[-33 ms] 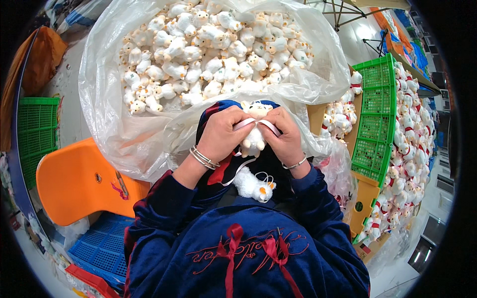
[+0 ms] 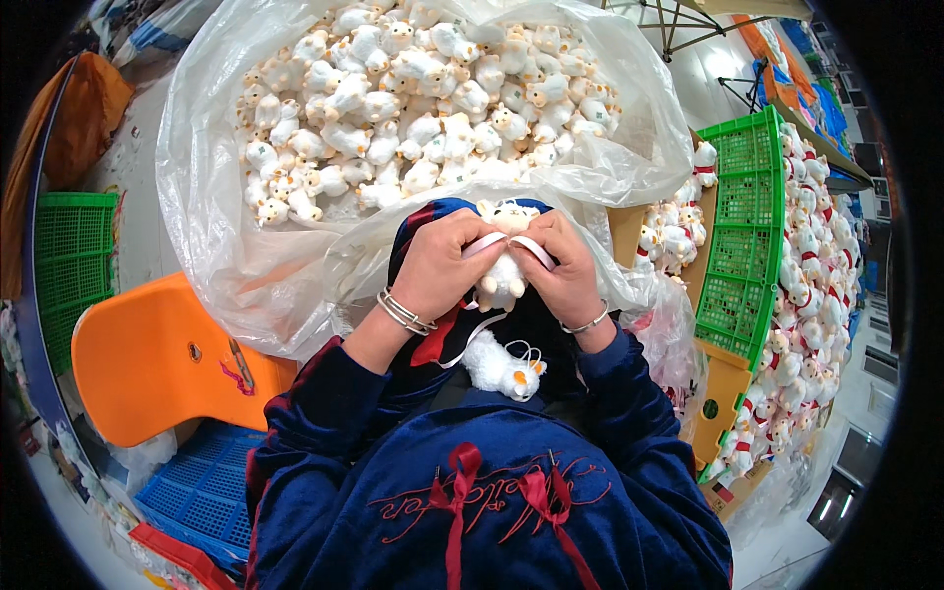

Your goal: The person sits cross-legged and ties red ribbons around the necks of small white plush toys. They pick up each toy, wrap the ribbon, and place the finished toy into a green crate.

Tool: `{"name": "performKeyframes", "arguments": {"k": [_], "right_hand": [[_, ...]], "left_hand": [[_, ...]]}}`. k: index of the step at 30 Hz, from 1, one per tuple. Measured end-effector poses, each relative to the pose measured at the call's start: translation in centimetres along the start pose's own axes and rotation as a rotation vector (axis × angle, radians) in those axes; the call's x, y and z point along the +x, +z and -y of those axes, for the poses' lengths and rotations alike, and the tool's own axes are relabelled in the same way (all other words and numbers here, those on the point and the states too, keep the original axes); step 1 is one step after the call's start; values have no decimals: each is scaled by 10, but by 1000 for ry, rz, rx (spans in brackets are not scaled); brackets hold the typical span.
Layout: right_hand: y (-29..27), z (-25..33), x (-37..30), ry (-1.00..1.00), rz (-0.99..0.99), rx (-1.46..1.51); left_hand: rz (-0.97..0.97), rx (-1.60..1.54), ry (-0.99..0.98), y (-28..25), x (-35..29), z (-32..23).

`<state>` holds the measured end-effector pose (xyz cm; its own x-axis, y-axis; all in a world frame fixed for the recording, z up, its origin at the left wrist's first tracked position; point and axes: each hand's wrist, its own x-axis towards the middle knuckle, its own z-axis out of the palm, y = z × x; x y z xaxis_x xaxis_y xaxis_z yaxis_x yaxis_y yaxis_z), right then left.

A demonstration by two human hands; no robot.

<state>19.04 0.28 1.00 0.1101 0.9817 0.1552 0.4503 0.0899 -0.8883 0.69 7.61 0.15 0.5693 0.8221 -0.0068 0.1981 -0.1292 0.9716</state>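
Note:
A small white plush animal (image 2: 501, 283) stands upright between my hands above my lap, its head toward the far side. Across its neck runs a narrow pale ribbon (image 2: 537, 254). My left hand (image 2: 438, 261) is closed, pinching the ribbon at the left of the neck. My right hand (image 2: 568, 270) is closed on it at the right, and the fingertips of both hands meet in front of the neck. Fingers hide the crossing of the ribbon. On my lap lies a second white plush animal (image 2: 492, 364) with orange parts and a thin cord loop.
Ahead, a large clear plastic bag (image 2: 211, 167) holds many white plush animals. At right stand a green crate (image 2: 739, 231) and a heap of plush animals with red neckbands (image 2: 801, 315). An orange chair (image 2: 138, 354) with a small tool on it is at left, above a blue crate (image 2: 202, 487).

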Motion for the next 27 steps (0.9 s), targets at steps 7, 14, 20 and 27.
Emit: {"name": "performKeyframes", "arguments": {"k": [7,14,20,27], "right_hand": [[-7,-2,7,-36,98,45],[-9,-2,4,108,106,146],[-12,7,7,184,80,186],[-19,0,12,270,99,401]], "left_hand": [[17,-124,-166,4,4,-10],[59,-253,-143,12,7,1],[124,-111,-113,18,10,10],[-19,-223,-176,31,8,-7]]}}
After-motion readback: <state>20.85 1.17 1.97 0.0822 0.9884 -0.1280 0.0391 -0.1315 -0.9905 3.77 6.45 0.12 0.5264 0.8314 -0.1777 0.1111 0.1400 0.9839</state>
